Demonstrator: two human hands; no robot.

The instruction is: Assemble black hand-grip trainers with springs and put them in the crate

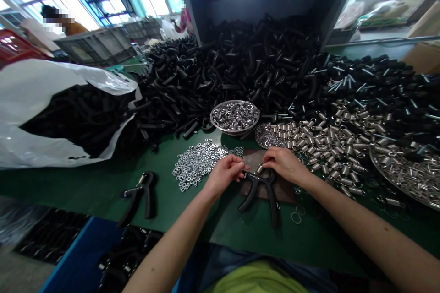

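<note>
A black hand grip [271, 197] with two spread handles lies over a brown plate [287, 188] on the green table [165, 201]. At its upper left end is my left hand [228, 171], thumb and fingertips pinched together; what they hold is too small to name. My right hand [283, 162] has its fingertips closed on a small metal spring [259, 168] at the top of the grip. Another black hand grip [148, 194] rests on the table to the left. Loose nuts [192, 165] are heaped beside my left hand.
Behind my hands stands a bowl of metal rings [234, 116]. Springs [323, 142] and a tray of small parts [409, 174] spread rightward. Black handles [220, 68] pile up behind, with a white bag [20, 114] at left. A blue crate [77, 256] is below the edge. People are farther back.
</note>
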